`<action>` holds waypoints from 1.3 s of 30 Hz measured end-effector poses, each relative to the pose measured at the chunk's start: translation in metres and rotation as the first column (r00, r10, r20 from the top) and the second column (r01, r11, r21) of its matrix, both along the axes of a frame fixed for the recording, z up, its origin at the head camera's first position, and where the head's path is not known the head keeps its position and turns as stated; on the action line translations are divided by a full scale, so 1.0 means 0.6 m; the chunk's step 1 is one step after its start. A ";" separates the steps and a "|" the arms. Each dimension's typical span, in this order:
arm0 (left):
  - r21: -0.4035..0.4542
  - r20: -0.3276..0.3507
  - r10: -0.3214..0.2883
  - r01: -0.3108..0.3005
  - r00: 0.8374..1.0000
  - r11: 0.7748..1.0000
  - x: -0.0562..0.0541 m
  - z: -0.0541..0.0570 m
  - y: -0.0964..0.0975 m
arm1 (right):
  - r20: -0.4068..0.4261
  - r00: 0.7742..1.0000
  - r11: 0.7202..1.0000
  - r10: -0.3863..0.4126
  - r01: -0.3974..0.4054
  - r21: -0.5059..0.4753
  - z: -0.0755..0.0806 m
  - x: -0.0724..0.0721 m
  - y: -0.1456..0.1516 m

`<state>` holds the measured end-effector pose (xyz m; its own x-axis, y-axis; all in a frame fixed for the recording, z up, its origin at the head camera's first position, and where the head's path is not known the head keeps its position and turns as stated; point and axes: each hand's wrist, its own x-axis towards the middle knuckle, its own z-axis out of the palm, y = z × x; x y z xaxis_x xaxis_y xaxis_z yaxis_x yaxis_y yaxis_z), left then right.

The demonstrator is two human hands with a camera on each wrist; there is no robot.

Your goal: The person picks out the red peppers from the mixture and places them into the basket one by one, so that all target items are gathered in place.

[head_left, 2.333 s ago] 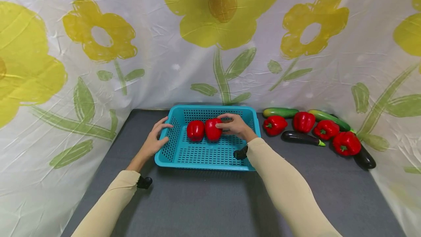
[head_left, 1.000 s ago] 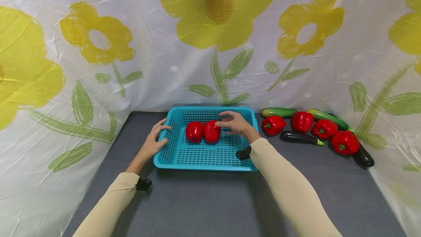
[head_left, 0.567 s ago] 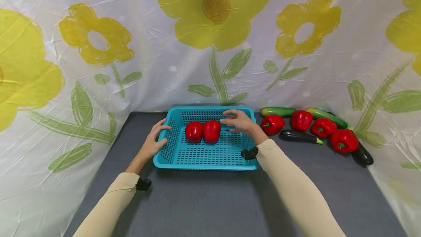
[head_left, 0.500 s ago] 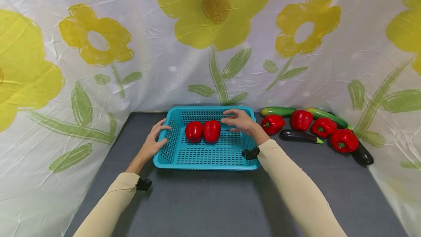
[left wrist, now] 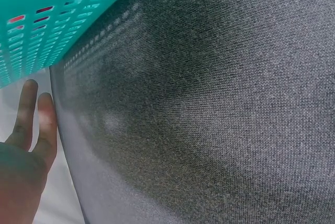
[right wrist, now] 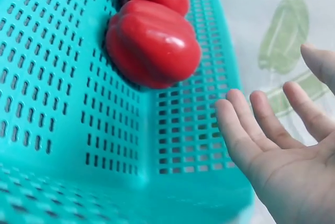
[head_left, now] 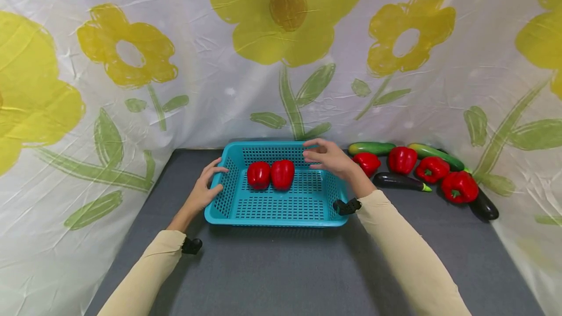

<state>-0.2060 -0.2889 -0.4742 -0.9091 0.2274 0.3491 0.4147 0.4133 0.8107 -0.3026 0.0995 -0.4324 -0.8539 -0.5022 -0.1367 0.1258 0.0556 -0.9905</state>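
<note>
Blue basket, perforated plastic, sits on the dark grey worktop, its back rim near the white sheet printed with yellow flowers. Inside, slightly left of the basket's middle and toward its back wall: two red bell peppers, left pepper and right pepper, side by side, very close; cannot tell if they touch.

Left hand at the basket's left wall, fingers parted and gently bent, thumb well away from them, gripping nothing. Head view has its fingertips over the basket's left rim; left wrist view has two fingers outside, just beside the basket; contact can't be told. Right hand over the basket's back right corner area, fingers spread, palm visible in right wrist view, holding nothing, apart from the right pepper.

Right of the basket, loose vegetable group: near cucumber at back, near pepper before it, partly hidden by the right arm. Eggplant next, lying roughly parallel to the basket's front rim. Farther from the basket: three more peppers, far cucumber, and second eggplant, farthest out. Cream sleeves on both arms, black device at each wrist.
</note>
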 end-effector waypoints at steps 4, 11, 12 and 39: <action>0.006 -0.003 -0.002 0.002 1.000 1.000 0.001 0.003 0.001 | -0.045 0.999 1.000 0.000 -0.002 -0.032 0.012 0.008 0.017; 0.002 -0.013 0.001 -0.001 1.000 1.000 0.002 0.002 0.000 | -0.129 0.992 1.000 0.002 -0.004 -0.016 0.027 0.020 0.055; 0.003 -0.013 0.003 -0.003 1.000 1.000 0.002 0.002 -0.001 | -0.140 0.990 1.000 -0.002 0.000 -0.014 0.027 0.021 0.062; 0.004 -0.004 0.010 -0.010 1.000 1.000 0.002 0.001 0.003 | -0.159 0.960 0.973 -0.230 0.226 -0.041 -0.012 0.037 0.254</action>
<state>-0.2050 -0.2870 -0.4738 -0.9097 0.2174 0.3539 0.4143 0.4145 0.8103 -0.2806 0.2519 -0.4396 -0.9559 -0.2928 0.0217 -0.0294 0.0219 -0.9993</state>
